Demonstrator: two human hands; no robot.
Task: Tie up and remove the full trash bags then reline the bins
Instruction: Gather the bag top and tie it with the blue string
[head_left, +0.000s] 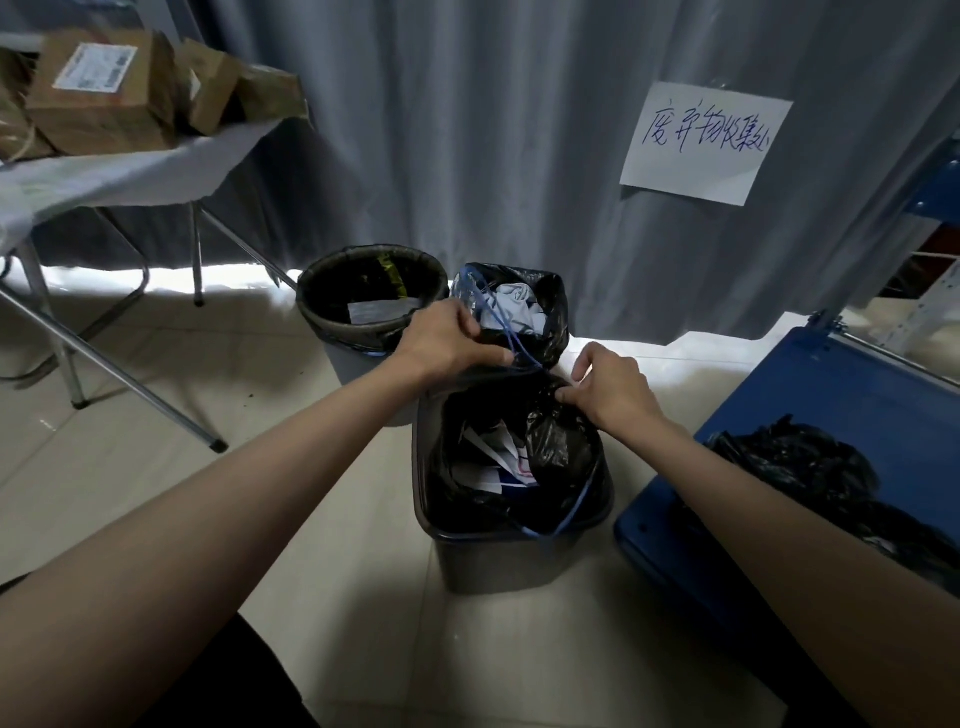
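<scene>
A dark square bin (498, 556) stands on the floor in front of me, lined with a black trash bag (558, 447) full of paper scraps. A blue drawstring (571, 514) loops along the bag's rim. My left hand (447, 338) pinches the drawstring at the bin's far left corner. My right hand (613, 389) pinches the bag's bunched edge at the far right. Behind it stands a second bin with a black bag (545, 322) holding crumpled paper. A round lined bin (332, 325) stands to the left of that one.
A folding table (130, 176) with cardboard boxes (104, 88) stands at the left. A grey curtain (493, 130) with a handwritten paper sign (704, 143) hangs behind the bins. At the right, a blue surface (831, 395) carries loose black bags (810, 467).
</scene>
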